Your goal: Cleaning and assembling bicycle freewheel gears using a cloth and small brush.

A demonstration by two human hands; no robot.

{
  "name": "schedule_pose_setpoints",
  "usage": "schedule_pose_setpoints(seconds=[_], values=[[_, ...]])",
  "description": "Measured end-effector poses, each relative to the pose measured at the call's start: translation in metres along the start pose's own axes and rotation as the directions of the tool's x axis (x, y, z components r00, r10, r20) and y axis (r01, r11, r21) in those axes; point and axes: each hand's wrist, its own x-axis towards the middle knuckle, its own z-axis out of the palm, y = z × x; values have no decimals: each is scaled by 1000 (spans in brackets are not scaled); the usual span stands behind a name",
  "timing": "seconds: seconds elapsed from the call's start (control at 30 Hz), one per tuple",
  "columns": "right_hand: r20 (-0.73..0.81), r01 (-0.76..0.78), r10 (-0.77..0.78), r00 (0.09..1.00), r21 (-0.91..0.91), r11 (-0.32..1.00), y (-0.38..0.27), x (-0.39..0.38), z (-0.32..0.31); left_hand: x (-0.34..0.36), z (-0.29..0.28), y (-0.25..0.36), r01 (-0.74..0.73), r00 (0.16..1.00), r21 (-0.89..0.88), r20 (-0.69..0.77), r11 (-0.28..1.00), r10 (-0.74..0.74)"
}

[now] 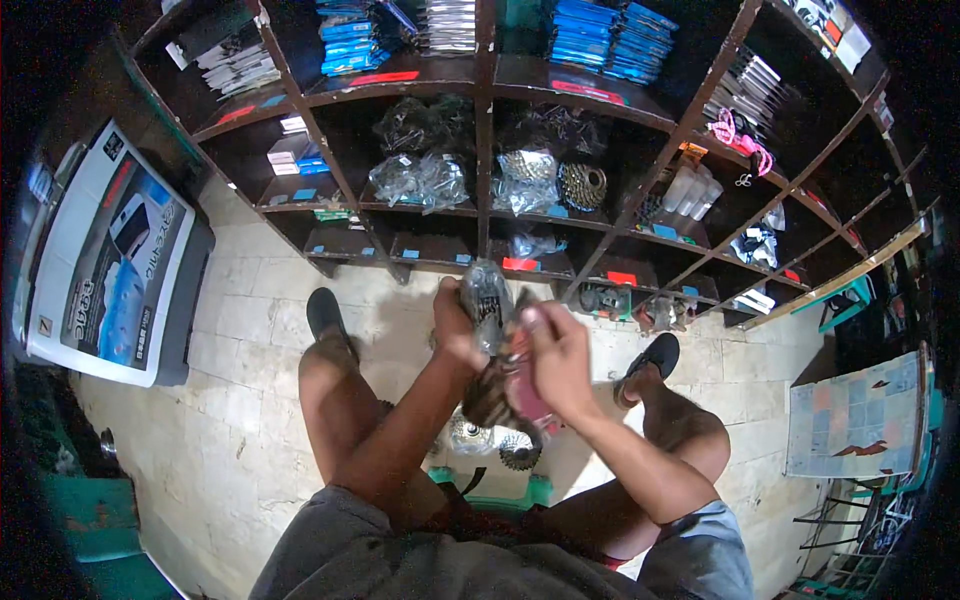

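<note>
My left hand (pixel 455 328) is closed around a clear plastic-wrapped part (pixel 487 305), grey and dark inside with a printed label. Its exact kind cannot be made out through the wrap. Beside it, my right hand (pixel 558 362) has its fingers pinched on a dark red and brown patterned cloth (pixel 520 385), which hangs down between my wrists and touches the lower end of the wrapped part. Below the hands, between my knees, lie a silver bicycle cassette (pixel 471 433) and a darker cassette (pixel 520 451), both partly covered by the cloth and arms.
Ahead stands a dark wooden shelf (pixel 484 150) holding blue packets (pixel 585 35), bagged parts (pixel 420 180) and a bare cassette (pixel 582 186). A large lidded storage box (pixel 130 260) is at left. A patterned board (pixel 855 415) stands at right. A green stool (pixel 540 488) is beneath me.
</note>
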Motion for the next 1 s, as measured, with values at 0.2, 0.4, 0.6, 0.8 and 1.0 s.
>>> schedule_pose_setpoints(seconds=[0.2,0.4,0.6,0.8,1.0], values=[[-333,163,-62,941,287,944,-56,45,-63,5,22,-12,-114,949,233,-264,966,175],[132,236,-199,971,-400,886,-11,20,-4,-16,53,-37,-186,724,843,-230,505,650],[50,206,-201,978,-341,917,16,22,-4,-31,63,-28,-31,767,969,-134,245,627],[-33,190,-216,976,-363,912,-16,22,-10,-34,76,-30,-203,831,953,47,224,554],[-19,299,-321,947,-308,903,-31,36,-48,-12,55,15,-350,877,739,43,576,478]])
